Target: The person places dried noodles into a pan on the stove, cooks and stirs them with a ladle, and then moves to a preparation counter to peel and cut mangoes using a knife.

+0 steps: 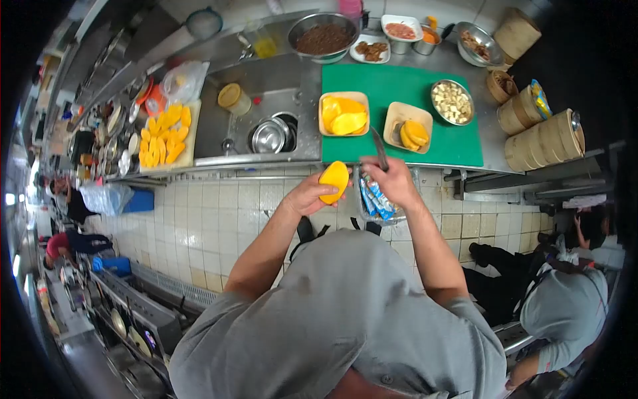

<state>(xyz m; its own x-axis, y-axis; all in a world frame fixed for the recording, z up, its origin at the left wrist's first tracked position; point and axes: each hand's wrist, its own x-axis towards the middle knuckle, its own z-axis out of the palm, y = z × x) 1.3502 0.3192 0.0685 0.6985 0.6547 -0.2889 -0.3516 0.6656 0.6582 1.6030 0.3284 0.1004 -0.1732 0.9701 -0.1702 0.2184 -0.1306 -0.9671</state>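
In my left hand is a peeled mango piece, its smooth yellow side facing up, held in front of the counter edge. My right hand grips a knife, blade pointing up toward the counter and apart from the mango. Beyond the hands, a green cutting board bears a square tray heaped with mango pieces. To its right, another square tray contains fewer mango pieces. A metal bowl of pale cubes sits at the board's right.
Left is a sink with metal bowls, then a board of mango pieces. Bowls of food line the back; bamboo steamers stand right. Below the counter is a bin with blue packets. A co-worker is behind, right.
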